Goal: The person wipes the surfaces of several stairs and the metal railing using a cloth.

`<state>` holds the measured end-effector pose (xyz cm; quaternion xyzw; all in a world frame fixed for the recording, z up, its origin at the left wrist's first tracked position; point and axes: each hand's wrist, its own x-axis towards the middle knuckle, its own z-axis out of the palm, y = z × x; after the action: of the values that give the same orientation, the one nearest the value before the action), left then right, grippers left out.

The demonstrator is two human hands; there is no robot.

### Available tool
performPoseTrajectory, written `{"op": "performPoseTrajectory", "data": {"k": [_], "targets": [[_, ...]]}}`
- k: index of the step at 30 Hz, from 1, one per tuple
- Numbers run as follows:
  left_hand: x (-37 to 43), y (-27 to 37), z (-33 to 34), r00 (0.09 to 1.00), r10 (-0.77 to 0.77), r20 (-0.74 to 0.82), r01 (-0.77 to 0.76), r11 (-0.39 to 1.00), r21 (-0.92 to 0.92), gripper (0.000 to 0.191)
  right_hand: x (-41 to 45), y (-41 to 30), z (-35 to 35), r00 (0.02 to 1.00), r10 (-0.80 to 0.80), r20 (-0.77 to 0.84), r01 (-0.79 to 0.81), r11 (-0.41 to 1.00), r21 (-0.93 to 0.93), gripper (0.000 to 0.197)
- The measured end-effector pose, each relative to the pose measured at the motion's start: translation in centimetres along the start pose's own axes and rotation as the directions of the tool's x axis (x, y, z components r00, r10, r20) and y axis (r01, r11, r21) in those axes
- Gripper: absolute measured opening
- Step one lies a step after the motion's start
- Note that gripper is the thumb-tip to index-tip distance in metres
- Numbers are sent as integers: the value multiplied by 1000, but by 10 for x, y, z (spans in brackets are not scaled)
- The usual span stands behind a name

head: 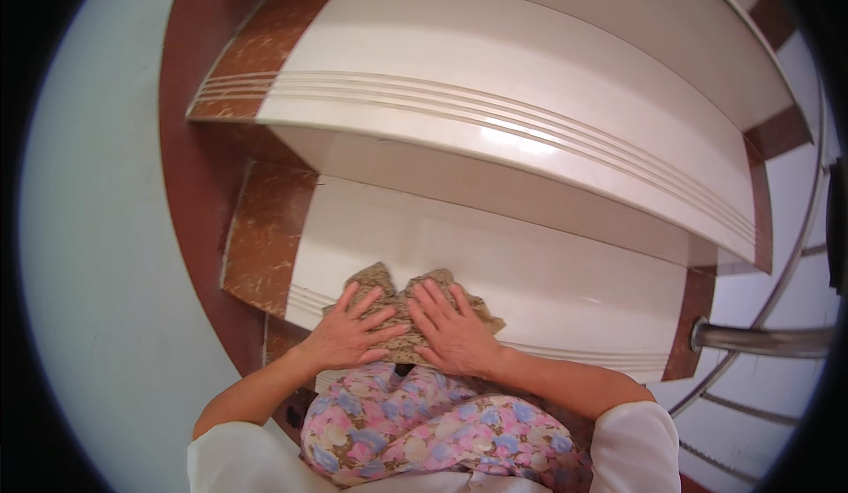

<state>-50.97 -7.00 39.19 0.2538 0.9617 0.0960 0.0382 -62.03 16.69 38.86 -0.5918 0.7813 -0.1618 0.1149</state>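
A patterned brown cloth [400, 311] lies spread over the front part of a white stair tread [570, 287], near its left end. Palm down on the cloth's left half rests my left hand [351, 334], its fingers spread. My right hand [454, 337] lies flat on the right half, fingers slightly apart and pointing up the stairs. Neither hand's fingers are curled around the cloth, whose rumpled edges show beyond the fingertips. Just below it is floral fabric [424, 427] over my lap.
Above rises another white step [477, 62] with grooved lines along its nosing. Brown marbled tiles [268, 228] border the treads, beside a dark red skirting band [192, 228] and pale wall [93, 241]. At right, a metal rail post [762, 339] stands at the tread's end.
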Motion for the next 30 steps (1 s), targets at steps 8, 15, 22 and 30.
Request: {"op": "performPoseTrajectory", "data": {"k": [8,15,22,30], "targets": [[10,-14,1,889,-431,-152,425,902,-71,54,70,11,0,969,149,-199,-164,984,-65,68],[-63,-9,10,882,-470,-46,469,883,-25,54,75,-33,20,997,-1,-79,-1,1000,-21,70],[-128,-58,-2,662,-730,-167,736,676,-37,56,173,-61,46,958,-169,-230,187,980,60,57],[-121,-60,-2,560,-815,-150,796,580,-174,53,181,-53,47,959,-242,-146,246,969,7,52]]}}
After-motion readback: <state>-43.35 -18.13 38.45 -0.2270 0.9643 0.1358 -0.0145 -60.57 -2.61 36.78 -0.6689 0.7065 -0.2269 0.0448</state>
